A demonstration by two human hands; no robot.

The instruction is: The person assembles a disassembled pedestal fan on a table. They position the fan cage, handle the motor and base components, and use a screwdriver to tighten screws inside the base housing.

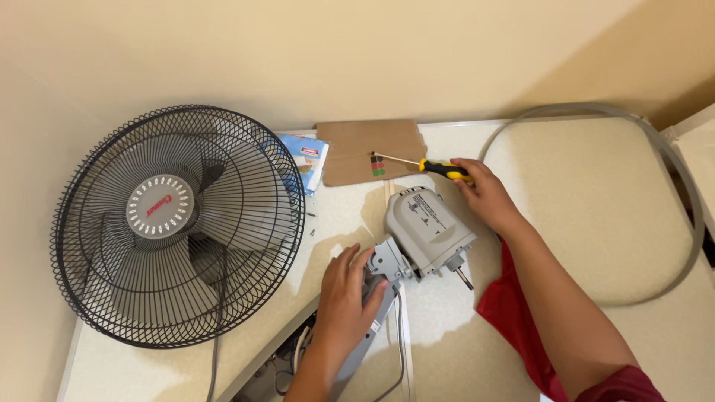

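My right hand (485,195) grips a screwdriver (439,169) by its yellow-and-black handle; the thin shaft points left over a piece of brown cardboard (365,149). Just below it lies a grey fan motor housing (427,229) with a short metal shaft sticking out at its lower right. My left hand (348,296) rests on the grey neck bracket (381,277) joined to the housing's lower left side, pressing it down on the light countertop (566,193).
A fan guard with blades (175,223) leans at the left against the wall. A blue-and-white packet (307,158) lies beside the cardboard. A grey plastic ring (670,171) curves round the right side. Red cloth (506,309) lies under my right forearm. Small screws (311,223) lie near the guard.
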